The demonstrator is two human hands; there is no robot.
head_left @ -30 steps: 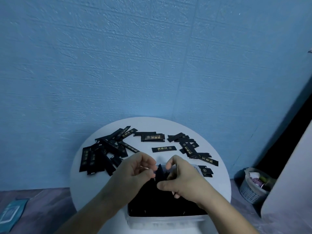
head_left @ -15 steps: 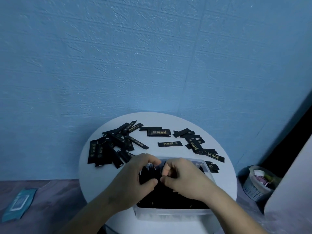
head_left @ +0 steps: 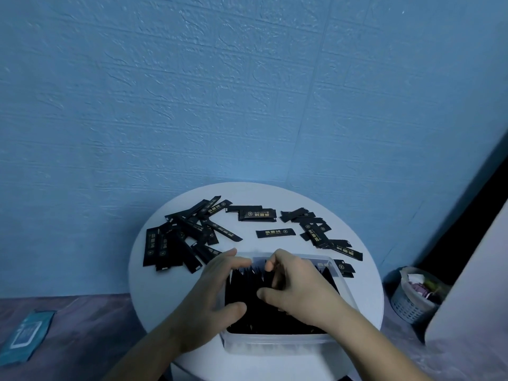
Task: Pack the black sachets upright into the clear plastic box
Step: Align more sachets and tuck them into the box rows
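A loose pile (head_left: 176, 243) of sachets lies far left on the table (head_left: 275, 196). The left hand (head_left: 214, 295), fingers spread, rests on the left wall of the box (head_left: 275, 345). The right hand (head_left: 297, 290) curls round packed sachets (head_left: 264, 317) standing inside. The box looks nearly full, yet more sachets (head_left: 316, 232) wait far right.

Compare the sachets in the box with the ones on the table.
Pose: the sachets in the box stand on edge, packed tight; the sachets on the table lie flat in loose heaps. Look: boxed ones show dark top edges; table ones show gold print. Contact: the right hand pinches boxed ones, the left hand touches them; table ones lie untouched. Shared: both black.
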